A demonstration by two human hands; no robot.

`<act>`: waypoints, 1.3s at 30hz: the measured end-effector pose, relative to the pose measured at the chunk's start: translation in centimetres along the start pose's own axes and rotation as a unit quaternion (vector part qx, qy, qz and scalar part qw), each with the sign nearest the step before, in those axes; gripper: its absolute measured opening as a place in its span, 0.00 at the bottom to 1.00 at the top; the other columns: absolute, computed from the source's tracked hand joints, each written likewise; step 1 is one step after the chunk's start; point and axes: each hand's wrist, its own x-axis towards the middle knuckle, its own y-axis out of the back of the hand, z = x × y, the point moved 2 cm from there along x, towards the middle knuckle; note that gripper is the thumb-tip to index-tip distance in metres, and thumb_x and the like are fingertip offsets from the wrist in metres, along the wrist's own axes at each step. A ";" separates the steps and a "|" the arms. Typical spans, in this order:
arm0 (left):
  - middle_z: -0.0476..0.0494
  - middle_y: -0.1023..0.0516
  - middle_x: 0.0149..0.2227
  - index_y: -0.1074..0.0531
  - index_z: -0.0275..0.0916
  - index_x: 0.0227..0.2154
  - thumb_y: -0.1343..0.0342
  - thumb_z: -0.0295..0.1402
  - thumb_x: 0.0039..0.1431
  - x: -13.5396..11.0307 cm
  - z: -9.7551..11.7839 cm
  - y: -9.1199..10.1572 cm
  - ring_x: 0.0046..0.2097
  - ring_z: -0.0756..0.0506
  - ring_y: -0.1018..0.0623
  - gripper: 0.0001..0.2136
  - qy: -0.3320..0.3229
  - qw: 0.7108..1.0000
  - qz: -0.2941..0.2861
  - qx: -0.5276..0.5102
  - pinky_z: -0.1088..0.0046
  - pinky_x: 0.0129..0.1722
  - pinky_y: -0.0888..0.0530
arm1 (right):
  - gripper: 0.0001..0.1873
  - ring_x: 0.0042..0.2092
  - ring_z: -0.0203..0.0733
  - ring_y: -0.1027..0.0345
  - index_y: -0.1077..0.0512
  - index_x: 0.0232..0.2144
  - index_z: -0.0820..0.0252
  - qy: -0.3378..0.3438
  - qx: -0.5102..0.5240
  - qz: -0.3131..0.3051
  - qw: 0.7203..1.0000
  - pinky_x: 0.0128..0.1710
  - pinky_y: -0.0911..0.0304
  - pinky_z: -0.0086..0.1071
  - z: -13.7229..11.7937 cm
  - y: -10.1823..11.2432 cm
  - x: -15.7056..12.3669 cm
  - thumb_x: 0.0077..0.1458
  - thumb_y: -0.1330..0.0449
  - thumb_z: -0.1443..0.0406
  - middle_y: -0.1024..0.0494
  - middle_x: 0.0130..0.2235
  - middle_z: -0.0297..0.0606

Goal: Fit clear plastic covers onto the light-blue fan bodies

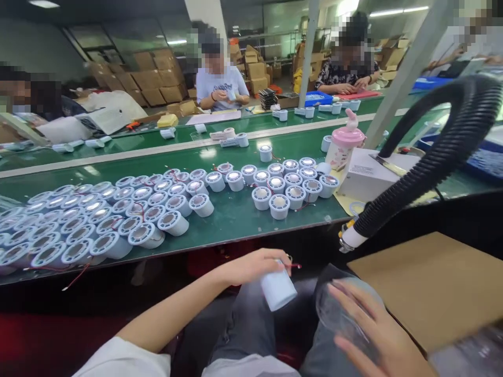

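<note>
My left hand (251, 267) is closed around the top of a small white round housing (278, 289) with thin red wires, held over my lap. My right hand (373, 335) lies with fingers spread on a clear plastic bag (334, 309) draped over my right knee. Many more white round housings (118, 214) with shiny centres and red wires lie in a long heap on the green conveyor belt (236, 217) in front of me.
A black ribbed hose (432, 157) arcs down at the right, ending near the belt edge. A cardboard box (436, 283) sits at my right. A pink bottle (346, 144) and a white box (369, 173) stand on the belt. Other people work across the line.
</note>
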 end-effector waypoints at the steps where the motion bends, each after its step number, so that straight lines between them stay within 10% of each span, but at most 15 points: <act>1: 0.42 0.24 0.39 0.27 0.35 0.37 0.55 0.39 0.63 0.5 0.7 -1.2 0.37 0.47 0.24 0.15 -0.026 0.999 -0.040 -0.013 0.73 0.37 0.28 | 0.31 0.52 0.60 0.30 0.43 0.63 0.41 0.002 -0.028 0.002 1.000 0.43 0.25 0.49 -0.7 -0.6 0.8 0.59 0.45 0.63 0.31 0.57 0.43; 8: 0.43 0.28 0.45 0.22 0.40 0.37 0.49 0.31 0.61 2.0 3.2 -3.7 0.44 0.46 0.26 0.10 -0.079 0.988 -0.018 0.128 0.72 0.46 0.31 | 0.10 0.55 0.61 0.36 0.24 0.34 0.54 -0.117 -0.045 -0.082 0.989 0.46 0.30 0.52 -1.0 -1.6 2.9 0.50 0.39 0.73 0.33 0.57 0.45; 12: 0.44 0.28 0.41 0.24 0.38 0.39 0.46 0.34 0.62 2.3 2.6 -4.5 0.42 0.47 0.26 0.08 -0.092 0.994 0.049 0.029 0.72 0.44 0.30 | 0.02 0.54 0.54 0.35 0.26 0.30 0.55 -0.174 0.083 -0.080 0.978 0.50 0.33 0.49 -0.8 -1.1 2.1 0.53 0.37 0.67 0.31 0.54 0.43; 19: 0.41 0.31 0.46 0.24 0.44 0.47 0.28 0.43 0.38 2.7 0.9 -5.9 0.49 0.41 0.28 0.29 -0.127 0.988 0.083 -0.015 0.63 0.50 0.29 | 0.17 0.45 0.49 0.30 0.28 0.21 0.58 -0.292 0.266 0.018 0.918 0.32 0.32 0.34 -0.4 0.2 2.1 0.58 0.41 0.57 0.28 0.45 0.43; 25: 0.39 0.28 0.54 0.32 0.46 0.57 0.31 0.37 0.45 2.3 1.3 -6.5 0.52 0.40 0.26 0.33 -0.094 0.985 -0.011 -0.143 0.66 0.47 0.25 | 0.15 0.48 0.52 0.28 0.26 0.18 0.57 -0.328 0.444 0.069 0.831 0.37 0.28 0.36 0.9 0.4 1.9 0.53 0.34 0.58 0.24 0.43 0.42; 28: 0.39 0.26 0.52 0.35 0.43 0.57 0.31 0.34 0.46 2.1 1.4 -6.6 0.48 0.42 0.23 0.34 -0.023 0.968 -0.005 -0.248 0.67 0.45 0.23 | 0.05 0.57 0.55 0.33 0.21 0.32 0.52 -0.251 0.415 0.032 0.874 0.48 0.29 0.42 0.6 0.8 1.8 0.51 0.32 0.61 0.26 0.53 0.40; 32: 0.37 0.25 0.49 0.38 0.43 0.59 0.32 0.35 0.47 1.7 1.4 -6.8 0.41 0.44 0.21 0.35 0.028 0.953 -0.017 -0.301 0.67 0.37 0.22 | 0.20 0.59 0.51 0.35 0.26 0.47 0.48 -0.139 0.214 -0.012 0.967 0.57 0.37 0.45 -0.3 1.1 1.1 0.51 0.33 0.68 0.31 0.60 0.38; 39: 0.37 0.29 0.57 0.34 0.44 0.58 0.30 0.35 0.45 1.4 1.8 -6.2 0.53 0.39 0.25 0.35 -0.092 0.975 0.007 -0.203 0.64 0.50 0.25 | 0.19 0.59 0.52 0.35 0.31 0.48 0.49 -0.188 0.268 -0.037 0.944 0.53 0.32 0.46 -0.1 1.0 0.2 0.54 0.34 0.63 0.30 0.59 0.39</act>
